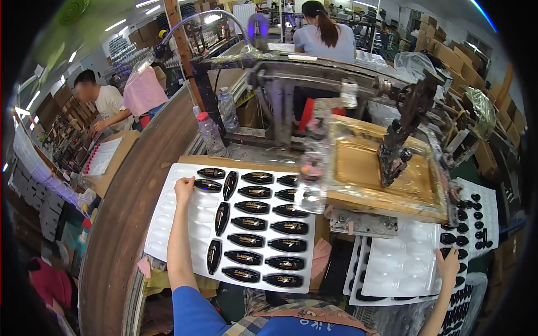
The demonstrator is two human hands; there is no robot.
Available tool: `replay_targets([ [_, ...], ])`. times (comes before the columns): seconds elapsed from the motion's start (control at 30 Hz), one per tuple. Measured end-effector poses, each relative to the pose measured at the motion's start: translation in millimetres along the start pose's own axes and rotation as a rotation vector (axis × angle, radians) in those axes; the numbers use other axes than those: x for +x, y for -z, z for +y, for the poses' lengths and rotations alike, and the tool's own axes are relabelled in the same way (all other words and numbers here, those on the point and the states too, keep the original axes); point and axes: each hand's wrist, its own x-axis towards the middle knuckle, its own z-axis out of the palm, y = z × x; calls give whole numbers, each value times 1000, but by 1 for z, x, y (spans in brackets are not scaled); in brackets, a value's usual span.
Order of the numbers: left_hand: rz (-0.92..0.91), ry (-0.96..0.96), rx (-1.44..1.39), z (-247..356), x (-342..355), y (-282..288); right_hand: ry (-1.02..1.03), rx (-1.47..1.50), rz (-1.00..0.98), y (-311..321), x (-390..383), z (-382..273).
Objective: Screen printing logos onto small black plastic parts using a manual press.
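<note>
My left hand (185, 189) pinches the left end of a black oblong piece (208, 185) at the upper left of a white moulded tray (158, 235). Several similar glossy pieces with gold print (251, 223) lie in that tray, mostly lengthwise, some upright in the picture; its left section shows bare hollows. At the right, my right hand (447, 266) has its fingers closed at a black piece (448, 252) beside stacked white trays (399, 269). A printing machine with a yellow framed screen (358, 162) stands between my hands, behind the trays; its left end looks blurred.
A curved brown conveyor (112, 246) runs along my left. Two plastic bottles (211, 134) stand behind the tray. More black parts on a white tray (483, 201) sit at the far right. Co-workers (328, 45) work ahead and at the left (106, 101). Cardboard boxes (448, 56) are piled behind.
</note>
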Motion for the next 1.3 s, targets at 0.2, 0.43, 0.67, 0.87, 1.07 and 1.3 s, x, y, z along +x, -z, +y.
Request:
replay_targets([
  [0.2,232,-350,184,83,-50,-4,150,429,167,-5,-2,23],
  [0.43,8,-1337,-171,236,-164,-66,356,1151,81,44,-17,-66],
  [0.67,-575,-1017,-706,313,-175,-87,741,1231,-119,86,-24,-189],
  [0.87,-677,-594,-913,289,-168,-60,861,973,-312,100,-40,-248],
  [1.07,-225,-387,-642,140,-96,21,914,858,-145,105,-44,-219],
  [1.3,-95,-122,-565,25,-61,55,478,594,209,40,8,-85],
])
